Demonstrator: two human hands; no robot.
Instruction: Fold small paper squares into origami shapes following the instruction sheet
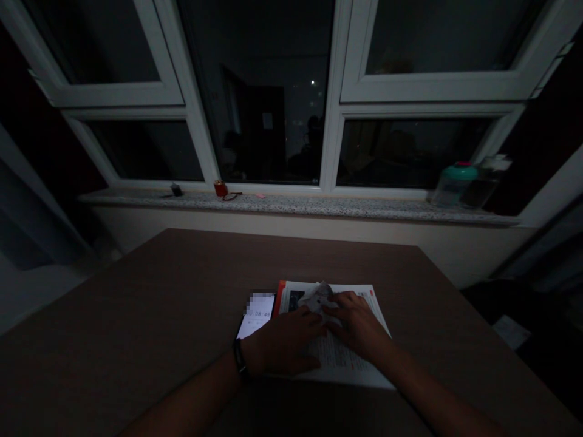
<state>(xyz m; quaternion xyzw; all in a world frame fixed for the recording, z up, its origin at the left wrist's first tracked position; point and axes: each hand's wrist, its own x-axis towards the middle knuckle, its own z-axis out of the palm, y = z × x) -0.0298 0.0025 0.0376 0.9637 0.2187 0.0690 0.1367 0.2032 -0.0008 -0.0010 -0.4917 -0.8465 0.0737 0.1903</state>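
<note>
Both hands are over an open-looking printed book or magazine point(341, 365) with an orange edge at its upper left. A small piece of thin, pale folded paper point(320, 294) lies on the page, its pointed tip sticking up past the fingers. My left hand point(291, 340), with a dark band on the wrist, has its fingers bent onto the paper's lower left side. From the right, my right hand point(357, 325) pinches and presses the paper with its fingers. The fingers cover much of the paper, so its full shape is hidden.
Left of the book, a lit phone point(259, 312) shows a timer on the brown table point(204, 273). Behind the table is a speckled windowsill point(291, 205) holding a small red jar point(220, 188), a dark small bottle point(176, 190) and a teal-topped bottle point(455, 182). The room is dim.
</note>
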